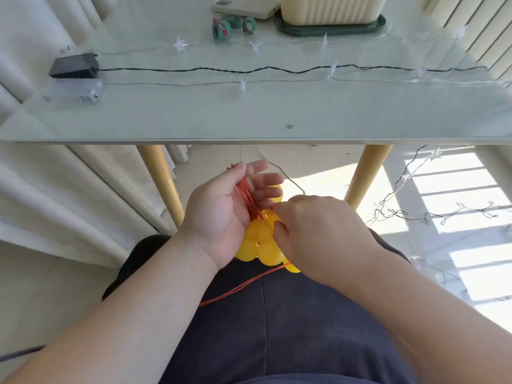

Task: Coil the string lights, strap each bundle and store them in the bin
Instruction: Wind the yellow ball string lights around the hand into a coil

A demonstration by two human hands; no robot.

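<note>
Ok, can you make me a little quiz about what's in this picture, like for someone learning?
1. True or false: the left hand holds the coiled red wire of the round yellow ball lights.
2. Where are the rolled green straps? A on the floor, B on the glass table, C in the lap.
3. Fill in: the black battery box lies at the table's ____ end.
Key: 1 true; 2 B; 3 left.

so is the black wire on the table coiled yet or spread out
Spread out: the black wire runs in one long line from the battery box across the glass table, uncoiled and unstrapped.
</note>
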